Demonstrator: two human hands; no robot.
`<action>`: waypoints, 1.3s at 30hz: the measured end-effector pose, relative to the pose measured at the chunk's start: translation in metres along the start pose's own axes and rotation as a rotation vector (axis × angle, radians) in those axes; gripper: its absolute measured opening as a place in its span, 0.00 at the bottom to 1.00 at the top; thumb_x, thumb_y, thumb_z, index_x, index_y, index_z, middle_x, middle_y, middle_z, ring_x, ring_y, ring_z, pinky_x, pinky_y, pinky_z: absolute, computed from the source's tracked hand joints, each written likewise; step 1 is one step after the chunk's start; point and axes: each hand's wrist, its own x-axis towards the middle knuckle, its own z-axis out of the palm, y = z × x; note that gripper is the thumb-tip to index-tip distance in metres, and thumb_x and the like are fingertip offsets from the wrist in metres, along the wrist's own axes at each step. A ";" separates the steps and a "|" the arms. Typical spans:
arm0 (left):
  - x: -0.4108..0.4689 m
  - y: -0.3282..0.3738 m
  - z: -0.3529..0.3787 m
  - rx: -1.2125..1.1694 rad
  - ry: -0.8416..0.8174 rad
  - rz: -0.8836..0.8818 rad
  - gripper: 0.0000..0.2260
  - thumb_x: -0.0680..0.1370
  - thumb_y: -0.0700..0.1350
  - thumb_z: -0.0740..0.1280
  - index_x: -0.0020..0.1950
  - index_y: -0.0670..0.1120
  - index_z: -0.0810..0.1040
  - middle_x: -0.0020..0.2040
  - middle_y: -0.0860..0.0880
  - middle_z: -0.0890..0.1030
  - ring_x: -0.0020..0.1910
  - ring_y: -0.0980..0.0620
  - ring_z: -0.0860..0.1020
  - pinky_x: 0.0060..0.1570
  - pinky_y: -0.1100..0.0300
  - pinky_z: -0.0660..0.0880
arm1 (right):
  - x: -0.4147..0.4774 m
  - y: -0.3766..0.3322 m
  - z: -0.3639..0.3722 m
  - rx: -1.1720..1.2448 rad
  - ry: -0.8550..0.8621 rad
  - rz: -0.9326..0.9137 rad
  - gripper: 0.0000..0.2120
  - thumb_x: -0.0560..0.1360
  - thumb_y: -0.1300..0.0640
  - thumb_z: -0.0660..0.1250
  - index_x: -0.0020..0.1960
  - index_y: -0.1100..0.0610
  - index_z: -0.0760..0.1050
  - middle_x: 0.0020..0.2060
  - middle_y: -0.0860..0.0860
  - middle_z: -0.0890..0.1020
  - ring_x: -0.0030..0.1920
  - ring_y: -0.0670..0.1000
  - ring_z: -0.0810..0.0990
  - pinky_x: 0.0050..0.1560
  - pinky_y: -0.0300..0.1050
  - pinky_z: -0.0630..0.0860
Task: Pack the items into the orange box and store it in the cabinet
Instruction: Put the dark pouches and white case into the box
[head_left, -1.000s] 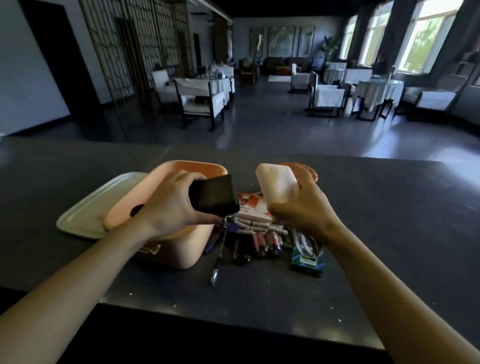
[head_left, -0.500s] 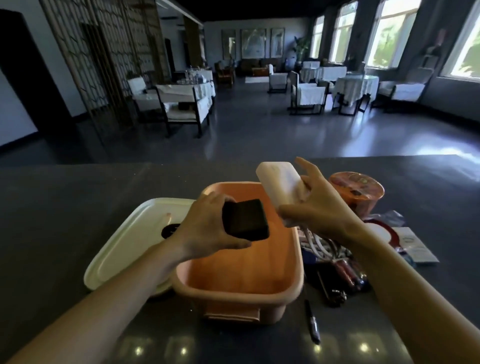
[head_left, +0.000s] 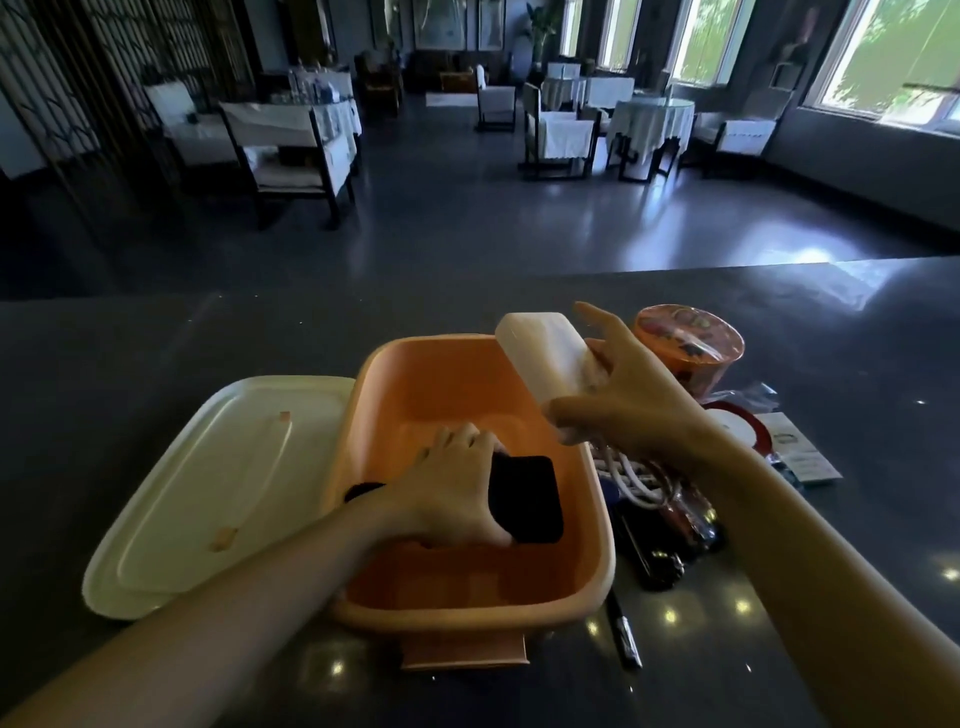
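Squarely mid-counter (head_left: 156, 338) sits the orange box (head_left: 467, 616), open, with its white lid (head_left: 208, 493) flat at its 9 o'clock. The left hand (head_left: 457, 488) reaches inside the box, fingers curled round a black block (head_left: 530, 499). The right hand (head_left: 639, 400) grips a white block (head_left: 540, 353) over the box's 1 o'clock corner. A white cable (head_left: 628, 478) and a pen (head_left: 623, 636) lie at 3 to 5 o'clock.

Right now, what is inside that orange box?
Only the left hand gripping a black block, low inside the orange box. The floor under them is hidden. The right hand holds a white block by its far rim.
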 end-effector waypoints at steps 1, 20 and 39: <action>0.004 -0.001 0.000 -0.015 -0.024 -0.021 0.37 0.59 0.59 0.73 0.63 0.52 0.62 0.52 0.55 0.61 0.55 0.53 0.61 0.53 0.58 0.62 | 0.004 0.000 -0.001 0.001 -0.007 -0.003 0.48 0.59 0.59 0.76 0.71 0.40 0.54 0.58 0.50 0.71 0.51 0.53 0.76 0.32 0.42 0.81; -0.001 0.003 0.023 0.121 -0.549 -0.079 0.45 0.66 0.60 0.72 0.73 0.47 0.50 0.73 0.44 0.55 0.71 0.40 0.55 0.66 0.47 0.61 | 0.073 0.003 0.016 0.080 -0.270 -0.041 0.45 0.66 0.64 0.73 0.73 0.48 0.52 0.59 0.52 0.71 0.51 0.52 0.76 0.39 0.43 0.81; -0.010 -0.011 -0.006 -0.169 -0.816 -0.193 0.37 0.69 0.59 0.71 0.72 0.58 0.55 0.70 0.52 0.64 0.64 0.49 0.67 0.59 0.52 0.70 | 0.075 0.009 0.028 0.095 -0.275 -0.016 0.44 0.66 0.61 0.74 0.73 0.46 0.53 0.63 0.53 0.73 0.55 0.54 0.76 0.49 0.53 0.80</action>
